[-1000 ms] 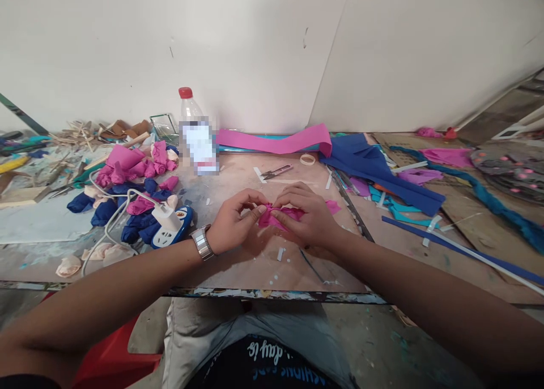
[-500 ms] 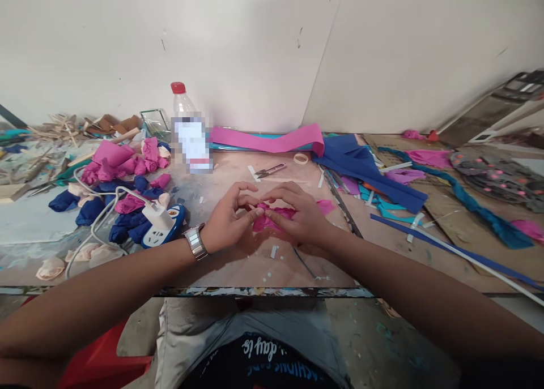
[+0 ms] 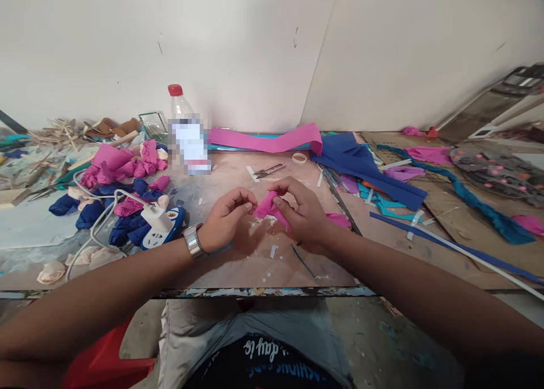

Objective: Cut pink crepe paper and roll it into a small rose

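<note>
My right hand (image 3: 300, 210) is closed on a piece of pink crepe paper (image 3: 267, 205), its thumb pressing the folded strip against the fingers. The paper sticks out to the left, over the table. My left hand (image 3: 229, 216), with a metal watch (image 3: 194, 240) on the wrist, is beside the paper's left end. Its fingers are curled and the thumb meets the index finger in a pinch; whether they grip anything is hard to see. More pink paper (image 3: 339, 219) shows on the table, just right of my right hand.
Pink and dark blue paper bundles (image 3: 113, 157), a power strip (image 3: 164, 227) with white cable and a red-capped bottle (image 3: 175, 90) are on the left. Snips (image 3: 268, 170) and a tape ring (image 3: 299, 158) lie ahead. Blue strips (image 3: 382, 179) and a white rod (image 3: 467, 256) are on the right.
My hands have moved slightly apart, the left one drawing left. The pink paper, earlier between both thumbs, now stands up folded in my right hand.
</note>
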Motion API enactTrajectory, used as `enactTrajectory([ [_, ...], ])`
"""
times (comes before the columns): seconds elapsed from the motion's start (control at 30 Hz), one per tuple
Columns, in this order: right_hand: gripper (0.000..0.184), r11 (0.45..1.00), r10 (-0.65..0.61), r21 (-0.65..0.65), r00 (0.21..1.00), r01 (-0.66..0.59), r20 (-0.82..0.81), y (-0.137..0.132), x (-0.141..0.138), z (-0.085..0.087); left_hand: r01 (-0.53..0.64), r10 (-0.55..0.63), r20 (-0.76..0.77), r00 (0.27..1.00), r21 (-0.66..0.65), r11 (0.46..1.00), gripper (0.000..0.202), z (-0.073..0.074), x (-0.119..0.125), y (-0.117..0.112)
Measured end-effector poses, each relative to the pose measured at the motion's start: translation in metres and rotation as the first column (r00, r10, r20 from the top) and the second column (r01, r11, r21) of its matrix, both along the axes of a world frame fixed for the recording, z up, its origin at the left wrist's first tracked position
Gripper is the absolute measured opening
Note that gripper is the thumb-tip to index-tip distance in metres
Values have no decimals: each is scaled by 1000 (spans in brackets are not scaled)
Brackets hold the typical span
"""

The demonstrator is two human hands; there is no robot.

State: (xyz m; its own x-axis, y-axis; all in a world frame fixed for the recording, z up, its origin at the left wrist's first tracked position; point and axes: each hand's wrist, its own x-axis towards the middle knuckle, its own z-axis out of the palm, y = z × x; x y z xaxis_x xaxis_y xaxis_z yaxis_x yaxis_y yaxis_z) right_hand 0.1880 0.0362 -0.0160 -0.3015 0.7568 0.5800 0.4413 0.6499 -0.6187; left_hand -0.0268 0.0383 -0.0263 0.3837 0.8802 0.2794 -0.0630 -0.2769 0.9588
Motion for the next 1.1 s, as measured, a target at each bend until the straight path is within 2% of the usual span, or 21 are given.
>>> enactTrajectory([
  [0.17,16,1000,-14,-13,999,13,-44,0,-1,-1,46,-45,-37,998,15,999,8,1,0,-1],
  [0.67,16,999,40,15,999,-40,-2,-1,0,-2,182,-181,-40,983,10,983,14,1,2,-5],
  [0.97,17,993,115,12,993,-115,39,-5,0,3,364,-364,-10,931,1,931,16,1,0,-7],
  [1.1,16,989,149,13,988,-150,32,-5,0,3,394,-394,-6,919,28,919,16,1,0,-6],
])
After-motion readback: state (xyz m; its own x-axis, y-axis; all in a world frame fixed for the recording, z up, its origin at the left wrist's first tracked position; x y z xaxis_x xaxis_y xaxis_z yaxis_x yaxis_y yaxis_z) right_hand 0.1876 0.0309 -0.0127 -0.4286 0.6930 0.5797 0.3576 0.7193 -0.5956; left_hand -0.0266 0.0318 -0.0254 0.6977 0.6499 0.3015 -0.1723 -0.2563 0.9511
